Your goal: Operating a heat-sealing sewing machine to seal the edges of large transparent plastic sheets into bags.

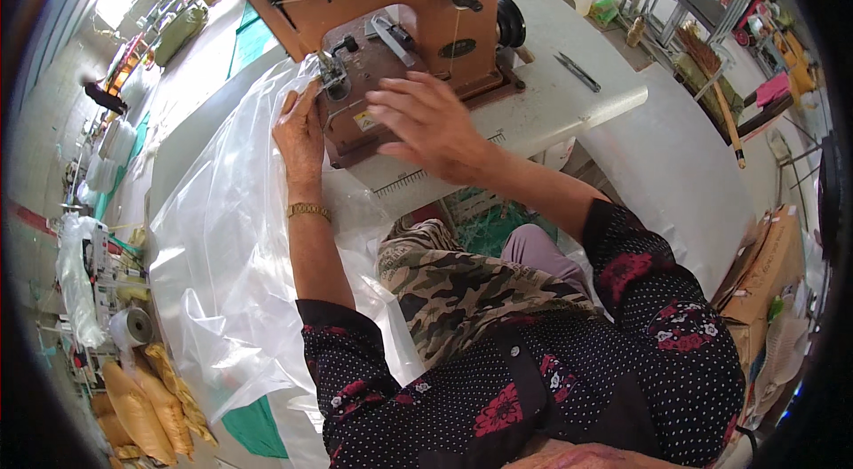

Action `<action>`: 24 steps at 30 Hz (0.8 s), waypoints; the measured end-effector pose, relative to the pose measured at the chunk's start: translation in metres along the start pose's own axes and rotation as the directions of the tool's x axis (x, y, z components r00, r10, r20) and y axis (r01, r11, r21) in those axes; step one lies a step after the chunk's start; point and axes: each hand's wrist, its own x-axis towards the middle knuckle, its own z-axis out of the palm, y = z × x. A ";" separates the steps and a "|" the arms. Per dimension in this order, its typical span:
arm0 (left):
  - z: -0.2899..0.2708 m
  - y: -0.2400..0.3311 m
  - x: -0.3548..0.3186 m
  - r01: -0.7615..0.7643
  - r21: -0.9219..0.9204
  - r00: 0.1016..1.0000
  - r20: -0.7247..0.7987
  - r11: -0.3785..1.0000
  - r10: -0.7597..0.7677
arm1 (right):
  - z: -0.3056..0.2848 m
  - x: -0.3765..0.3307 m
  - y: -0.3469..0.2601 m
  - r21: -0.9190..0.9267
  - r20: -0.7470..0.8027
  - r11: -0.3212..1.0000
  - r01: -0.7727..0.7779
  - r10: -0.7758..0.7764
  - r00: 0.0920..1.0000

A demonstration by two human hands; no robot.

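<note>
The left hand (299, 136) lies flat with its fingers pressed together on the clear, crinkled plastic sheeting (235, 229), pinning its edge against the base of the machine just beside the needle foot (332, 74); a gold bracelet (308, 210) sits on that wrist; the grip there is a press, not a pinch, so far as I can see. The right hand (431, 123) hovers with fingers spread and loosely curved over the front of the brown, boxy metal sewing machine (391, 25), palm down, closed on nothing; whether its fingertips touch the casing I cannot tell.

The sheeting hangs from the needle area down over the left edge of the white bench (569, 96) and pools beside the person's lap, where a camouflage-patterned cloth (453, 287) lies over the knees; a dark slim metal tool (577, 72) rests on the bench well apart to the right; a black handwheel (510, 21) shows on the machine's right side.

To my eye the step in hand is setting the film's edge under the foot, ahead of a seam; the next move would seem to call for the left hand keeping the slippery edge flat and straight while the right steadies or guides it, since film this limp could easily bunch or slide off line; yellow filled sacks (142, 411) lie on the floor at lower left.
</note>
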 end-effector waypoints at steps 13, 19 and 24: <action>-0.002 0.010 0.004 0.015 -0.004 1.000 -0.006 1.000 -0.015 | -0.070 -0.043 0.179 -0.276 -0.307 0.804 -0.527 0.446 0.841; 0.000 0.009 0.005 0.045 0.011 0.999 -0.008 0.999 -0.045 | -0.057 -0.027 0.220 -0.367 -0.045 0.684 -0.631 0.664 0.746; -0.001 0.006 0.001 0.015 -0.028 0.999 -0.029 0.999 -0.015 | -0.048 -0.025 0.221 -0.412 -0.042 0.667 -0.621 0.666 0.744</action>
